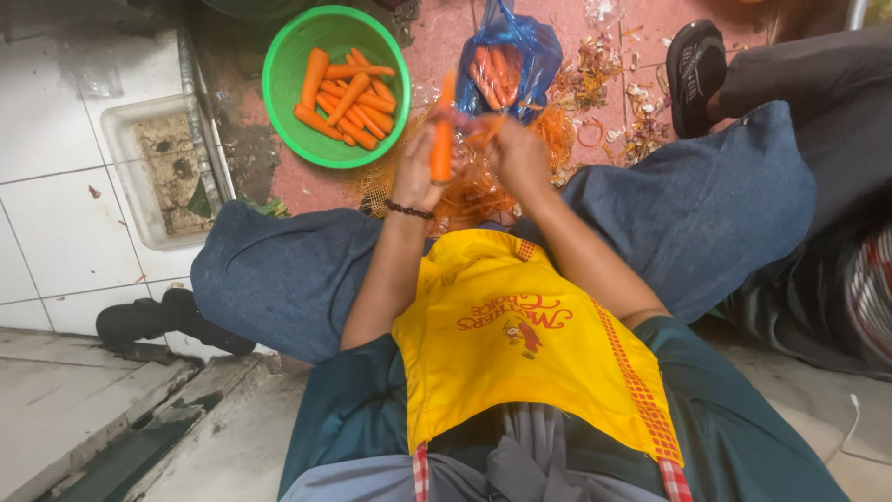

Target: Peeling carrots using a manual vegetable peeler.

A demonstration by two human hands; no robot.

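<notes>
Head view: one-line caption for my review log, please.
Seated person's left hand holds an upright orange carrot while the right hand works it, above a round green plastic bowl of carrots.

Setting: food-prep back area; tiled floor (56, 232); green bowl (279, 102) of peeled carrots (346, 98); peelings (604, 70) strewn; yellow apron (520, 363).

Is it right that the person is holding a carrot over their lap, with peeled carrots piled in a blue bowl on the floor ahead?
Not quite. The head view shows the bowl is green, not blue; the blue thing beside it is a plastic bag. The rest holds: the left hand holds a carrot, with peeled carrots piled in the bowl.
</notes>
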